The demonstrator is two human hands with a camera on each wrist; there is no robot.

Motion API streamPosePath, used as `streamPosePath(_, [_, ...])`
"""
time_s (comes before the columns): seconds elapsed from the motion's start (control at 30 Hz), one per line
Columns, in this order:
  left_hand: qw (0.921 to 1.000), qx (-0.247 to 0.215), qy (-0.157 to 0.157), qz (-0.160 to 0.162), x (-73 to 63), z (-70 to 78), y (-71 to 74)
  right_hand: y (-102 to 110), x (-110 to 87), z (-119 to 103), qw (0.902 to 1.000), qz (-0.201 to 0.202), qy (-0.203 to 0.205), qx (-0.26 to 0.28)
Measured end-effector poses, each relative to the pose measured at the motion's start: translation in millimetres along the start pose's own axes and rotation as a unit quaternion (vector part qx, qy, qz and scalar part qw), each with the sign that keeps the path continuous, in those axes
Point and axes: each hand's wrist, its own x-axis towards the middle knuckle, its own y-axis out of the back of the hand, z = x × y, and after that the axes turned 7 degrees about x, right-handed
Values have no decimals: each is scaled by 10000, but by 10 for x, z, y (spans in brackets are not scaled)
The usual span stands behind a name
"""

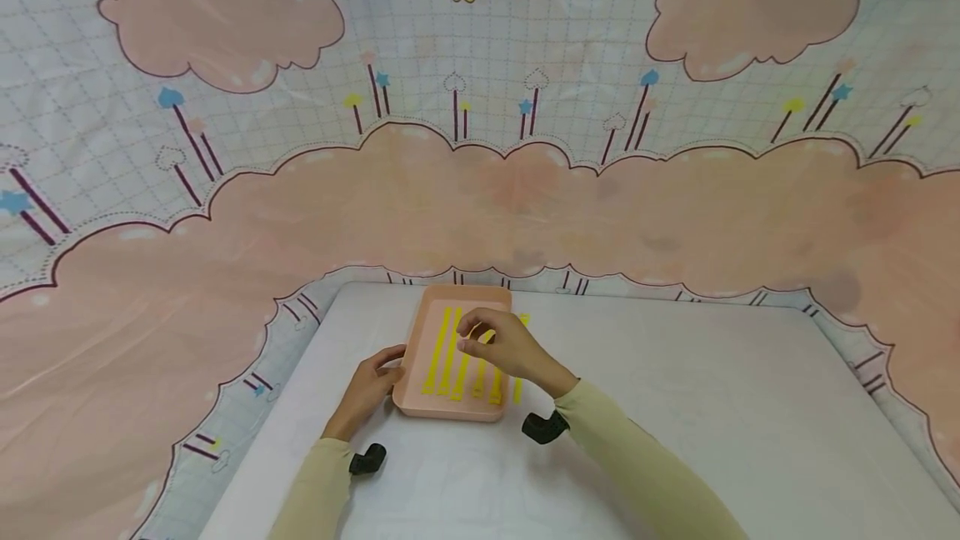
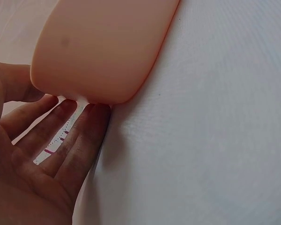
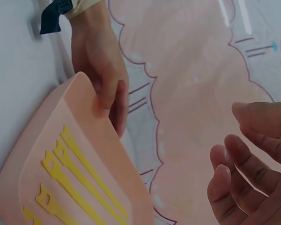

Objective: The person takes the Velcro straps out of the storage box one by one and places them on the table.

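Observation:
A peach tray [image 1: 450, 412] lies on the white table with several yellow hook-and-loop cable ties [image 1: 433, 357] side by side inside it. My left hand [image 1: 369, 390] holds the tray's left side, thumb at the rim and fingers against the outer wall. Over the tray's right half hovers my right hand [image 1: 508, 347], which covers part of the ties. In the right wrist view its thumb and fingers [image 3: 246, 150] are bent loosely and apart, with nothing between them. The slotted heads of the ties [image 3: 50, 164] show there, towards the tray's near end.
Another yellow tie [image 1: 517, 391] lies on the table just outside the tray's right edge, partly behind the right hand. The white tabletop [image 1: 675, 390] stretches off to the right. A cloud-patterned sheet [image 1: 480, 207] hangs behind the table and at its sides.

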Motion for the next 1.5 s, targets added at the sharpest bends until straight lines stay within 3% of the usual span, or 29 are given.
streamPosePath(0.27, [10000,9,-1,46,-11,14,-5,-134,118,18,9974,-153,480,-514])
streamPosePath(0.47, [10000,31,11,28,-27,19,-3,-224,203,42,9901,-394,562,-1225])
streamPosePath(0.7, [9999,-48,-96,-5,-53,43,5,-287,282,55,9646,-782,566,-2453])
streamPosePath(1.17, [10000,-20,2,36,-7,11,-4,-302,545,127,9161,-1326,868,-3682])
streamPosePath(1.3, [10000,24,24,21,-6,18,-3,-286,653,191,9066,-1431,850,-3878])
streamPosePath(1.5, [10000,-20,42,-17,1,12,-1,-315,794,294,8830,-1637,743,-4337])
